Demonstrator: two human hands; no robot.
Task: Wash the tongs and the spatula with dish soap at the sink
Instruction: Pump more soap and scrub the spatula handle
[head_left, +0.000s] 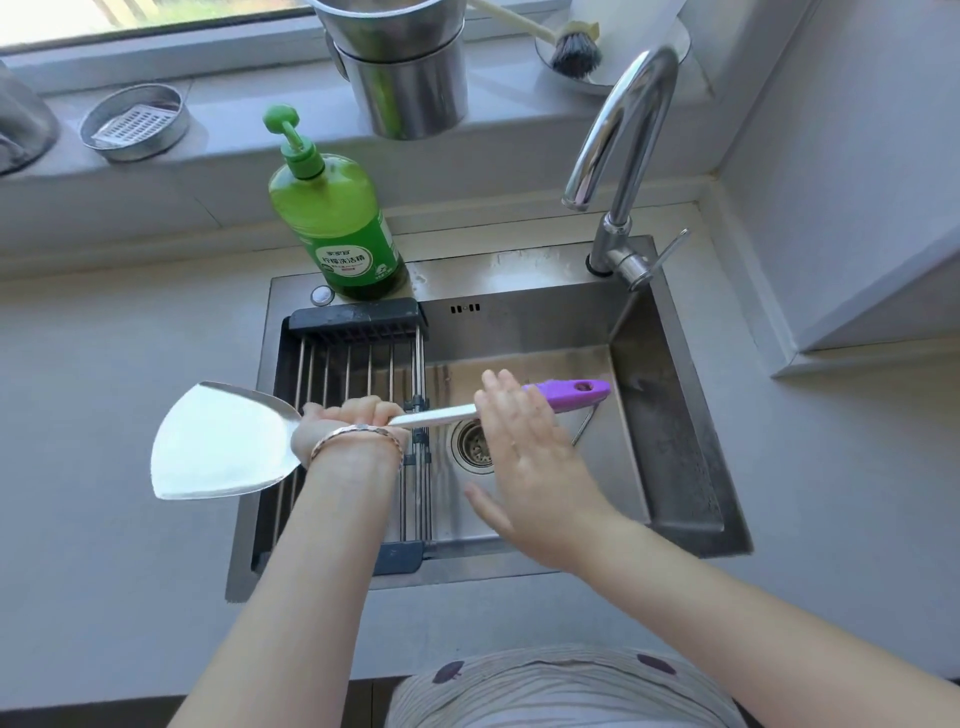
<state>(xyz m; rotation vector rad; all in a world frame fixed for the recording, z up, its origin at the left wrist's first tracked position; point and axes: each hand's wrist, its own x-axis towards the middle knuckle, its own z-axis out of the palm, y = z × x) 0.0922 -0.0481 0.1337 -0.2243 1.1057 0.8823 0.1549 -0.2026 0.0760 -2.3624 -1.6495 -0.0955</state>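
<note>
My left hand (343, 423) is shut on the neck of a steel spatula (223, 441), held level over the sink (670, 415). Its broad blade points left, past the sink's left rim. The purple handle (576, 393) points right above the basin. My right hand (524, 447) is flat with fingers apart, laid over the shaft just left of the purple handle. A thin metal piece (584, 426), perhaps the tongs, lies on the basin floor under the handle, mostly hidden. A green dish soap pump bottle (337, 218) stands at the sink's back left corner.
A black-framed wire drain rack (358, 364) spans the sink's left part. The drain strainer (470, 447) lies mid-basin. A chrome faucet (623, 145) arches at the back right. The sill holds steel pots (410, 78), a round tin (135, 122) and a dish brush (571, 49).
</note>
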